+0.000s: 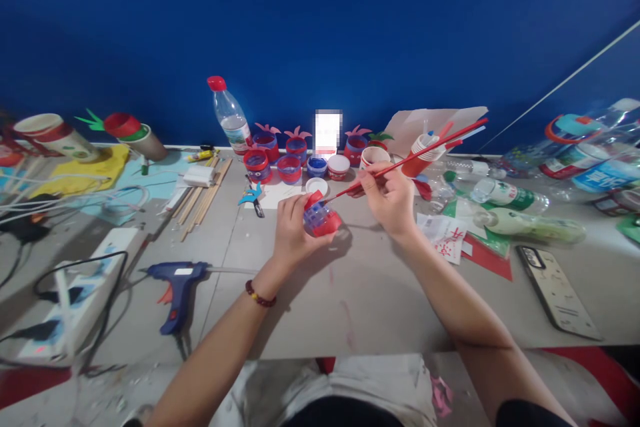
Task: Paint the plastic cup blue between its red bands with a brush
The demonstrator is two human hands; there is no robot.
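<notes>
My left hand (293, 232) is wrapped round a small cup (320, 216) with red ends and a bluish-purple middle, held tilted above the table. In my right hand (387, 197) is a long red paintbrush (415, 153), its tip touching or very near the cup's side. Just beyond the cup lies a white lid (317, 187). Behind that stand an open jar of blue paint (317, 166) and a white-topped jar (339, 167). Several red and purple painted cups (257, 165) are grouped at the wall, some with coloured paper leaves.
On the left lie a blue glue gun (179, 280), wooden sticks (204, 203) and a white power strip (95, 287) with cables. A water bottle (233, 120) stands at the back. To the right are plastic bottles (510, 195), stacked paper cups (420, 153) and a phone (557, 293).
</notes>
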